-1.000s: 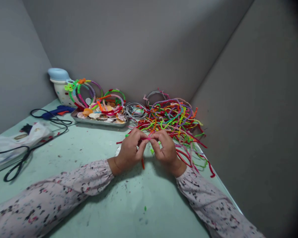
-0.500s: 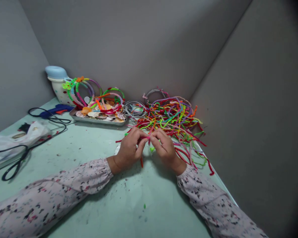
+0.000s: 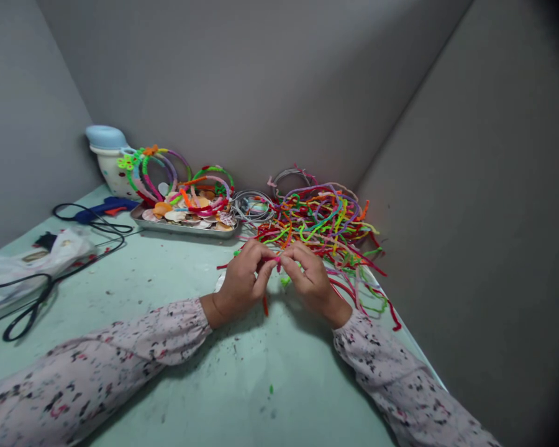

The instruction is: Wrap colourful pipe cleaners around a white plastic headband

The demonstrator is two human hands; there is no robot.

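Note:
Both my hands meet over the table in front of the coloured heap. My left hand [image 3: 246,276] pinches a pink pipe cleaner [image 3: 278,267] between thumb and forefinger. On its other side my right hand [image 3: 310,279] pinches the same pipe cleaner, fingertips almost touching the left ones. Most of the piece is hidden by my fingers. A short orange pipe cleaner end [image 3: 265,306] shows below my left hand. Just behind lies a tangled heap of pipe cleaners [image 3: 326,214] in many colours.
A metal tray [image 3: 186,230] holds shells and fuzzy-wrapped headbands [image 3: 168,167]. Grey wire hoops [image 3: 254,208] lie beside it. At left are a pale blue-lidded container [image 3: 109,158], a blue tool [image 3: 100,210], a black cable [image 3: 51,282] and a plastic bag [image 3: 69,248]. Grey walls [image 3: 279,74] enclose the table.
The pink strand that stood up between my fingertips is no longer seen there, and only a small pink bit shows. My hands have hardly moved.

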